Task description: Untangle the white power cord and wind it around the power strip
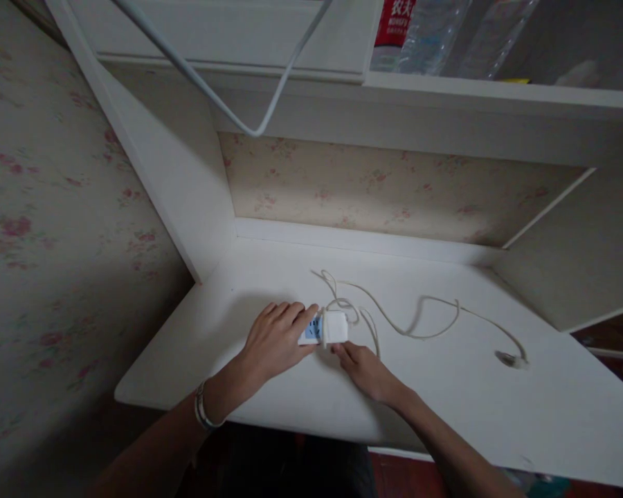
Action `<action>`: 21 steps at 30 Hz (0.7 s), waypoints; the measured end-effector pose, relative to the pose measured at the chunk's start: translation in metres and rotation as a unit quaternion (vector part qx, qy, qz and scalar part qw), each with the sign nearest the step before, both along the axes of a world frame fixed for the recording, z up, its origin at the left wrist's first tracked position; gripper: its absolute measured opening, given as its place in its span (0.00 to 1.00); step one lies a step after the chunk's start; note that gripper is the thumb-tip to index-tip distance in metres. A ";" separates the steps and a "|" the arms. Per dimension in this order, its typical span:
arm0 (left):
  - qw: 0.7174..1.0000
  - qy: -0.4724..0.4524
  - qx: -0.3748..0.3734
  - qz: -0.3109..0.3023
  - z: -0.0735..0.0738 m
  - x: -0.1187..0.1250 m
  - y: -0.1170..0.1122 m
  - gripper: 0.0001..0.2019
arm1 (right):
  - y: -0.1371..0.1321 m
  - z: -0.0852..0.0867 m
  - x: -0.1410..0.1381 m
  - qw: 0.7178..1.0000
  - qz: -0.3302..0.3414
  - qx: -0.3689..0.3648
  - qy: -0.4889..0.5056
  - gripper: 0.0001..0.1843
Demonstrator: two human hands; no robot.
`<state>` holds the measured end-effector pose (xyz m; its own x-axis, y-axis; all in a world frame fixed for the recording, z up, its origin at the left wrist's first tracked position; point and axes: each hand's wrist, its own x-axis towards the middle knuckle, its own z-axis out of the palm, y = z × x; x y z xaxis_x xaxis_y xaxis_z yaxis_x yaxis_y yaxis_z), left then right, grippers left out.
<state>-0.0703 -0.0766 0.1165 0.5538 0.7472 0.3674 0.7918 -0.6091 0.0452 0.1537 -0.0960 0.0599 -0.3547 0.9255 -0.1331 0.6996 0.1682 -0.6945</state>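
Observation:
My left hand (pixel 277 339) is closed over a white power strip (pixel 311 332) with a blue socket face, low over the white desk. Against the right end of the strip sits a white charger (pixel 336 327), a square block. My right hand (pixel 363 366) pinches the charger at its lower right edge. A thin white cable (pixel 418 337) loops behind the charger and trails across the desk to the right. The far sides of the strip and charger are hidden, so I cannot tell how the prongs sit.
The white desk (pixel 228 277) has a side panel at left and floral wallpaper (pixel 342 183) behind. The cable's plug end (pixel 509 357) lies at right. Overhead, a shelf (pixel 472 86) holds plastic bottles (pixel 436 34). A bent white rod (pixel 254 131) hangs in front of the cabinet.

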 end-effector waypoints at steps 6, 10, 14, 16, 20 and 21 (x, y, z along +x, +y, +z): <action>0.998 0.037 -0.014 0.051 -0.015 0.011 0.005 0.28 | -0.028 0.012 -0.009 0.982 0.059 0.013 -0.181 0.19; 0.997 0.036 -0.015 0.065 -0.020 0.025 -0.001 0.29 | -0.032 0.026 -0.020 0.961 0.089 0.069 -0.253 0.15; 0.997 0.055 -0.004 0.057 -0.023 0.031 -0.002 0.26 | -0.027 0.050 -0.021 0.934 0.098 0.145 -0.311 0.10; 0.997 0.063 -0.005 0.053 -0.024 0.030 -0.001 0.24 | -0.023 0.063 -0.018 0.925 0.117 0.173 -0.318 0.10; 0.997 0.069 -0.018 0.042 -0.029 0.025 -0.001 0.23 | -0.012 0.083 -0.010 0.920 0.160 0.199 -0.297 0.15; 0.997 0.070 -0.023 0.036 -0.029 0.023 -0.001 0.24 | -0.009 0.087 -0.007 0.920 0.167 0.207 -0.288 0.17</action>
<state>-0.0471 -0.0779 0.0874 0.5415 0.8009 0.2556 0.8339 -0.5503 -0.0425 0.1463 -0.1046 0.1471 -0.6094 0.7913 -0.0488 0.7927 0.6073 -0.0525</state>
